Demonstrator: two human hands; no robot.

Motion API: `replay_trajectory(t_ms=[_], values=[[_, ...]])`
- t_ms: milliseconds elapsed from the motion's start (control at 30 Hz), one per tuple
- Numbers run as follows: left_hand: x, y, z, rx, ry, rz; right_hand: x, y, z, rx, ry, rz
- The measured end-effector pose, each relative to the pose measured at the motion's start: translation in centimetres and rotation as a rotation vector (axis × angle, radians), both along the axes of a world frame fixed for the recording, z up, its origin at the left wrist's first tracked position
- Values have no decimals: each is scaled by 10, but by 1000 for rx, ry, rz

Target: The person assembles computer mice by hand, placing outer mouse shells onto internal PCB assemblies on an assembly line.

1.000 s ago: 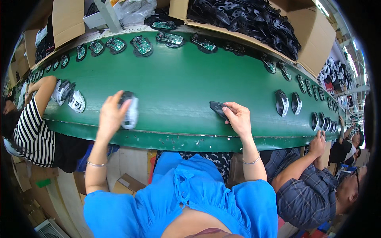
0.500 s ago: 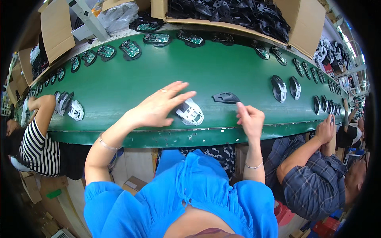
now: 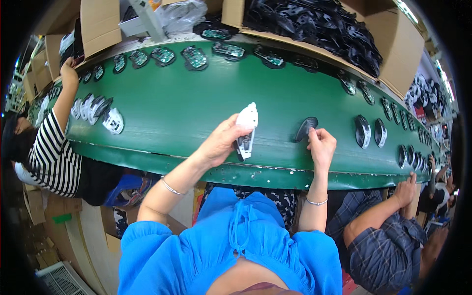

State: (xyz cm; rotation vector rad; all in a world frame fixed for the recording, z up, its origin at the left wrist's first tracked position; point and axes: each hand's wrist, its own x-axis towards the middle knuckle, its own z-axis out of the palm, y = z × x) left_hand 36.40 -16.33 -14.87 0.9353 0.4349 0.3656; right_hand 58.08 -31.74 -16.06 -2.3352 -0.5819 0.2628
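Observation:
My left hand (image 3: 222,141) grips a white-and-black computer mouse shell (image 3: 248,118), tilted up on its side above the green work surface (image 3: 196,105). The thumb lies across the shell's white face. To the right, my right hand (image 3: 322,146) pinches a black mouse cover piece (image 3: 307,127) between thumb and fingertips, its narrow end raised. The two parts are apart from each other. Whether the shell's lower end touches the surface, I cannot tell.
Green-board mouse bases (image 3: 195,58) line the far edge. White shells (image 3: 114,121) cluster at left; black-and-white mice (image 3: 363,132) stand at right. Behind is a cardboard box (image 3: 400,56) of black parts. A striped-sleeved co-worker (image 3: 56,142) sits left, another in plaid (image 3: 381,241) right.
My left hand has closed on the white shell and lifted it upright. My right hand has taken the black piece and turned it. The left co-worker's arm now reaches to the far edge.

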Motion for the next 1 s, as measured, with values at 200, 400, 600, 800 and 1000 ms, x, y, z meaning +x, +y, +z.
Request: replay_trajectory(t_ms=[200, 400, 600, 800, 1000], values=[[6, -19, 21, -199, -73, 142, -84, 18, 52, 743, 183, 515], [-9, -17, 14, -38, -111, 129, -106, 36, 63, 608, -95, 745], [-19, -23, 5, 183, -2, 161, -111, 30, 60, 520, -166, 745], [-25, -28, 9, 262, 47, 178, -121, 27, 61, 525, -176, 691], [-30, -42, 11, 570, 67, 295, -125, 13, 59, 626, -285, 739]])
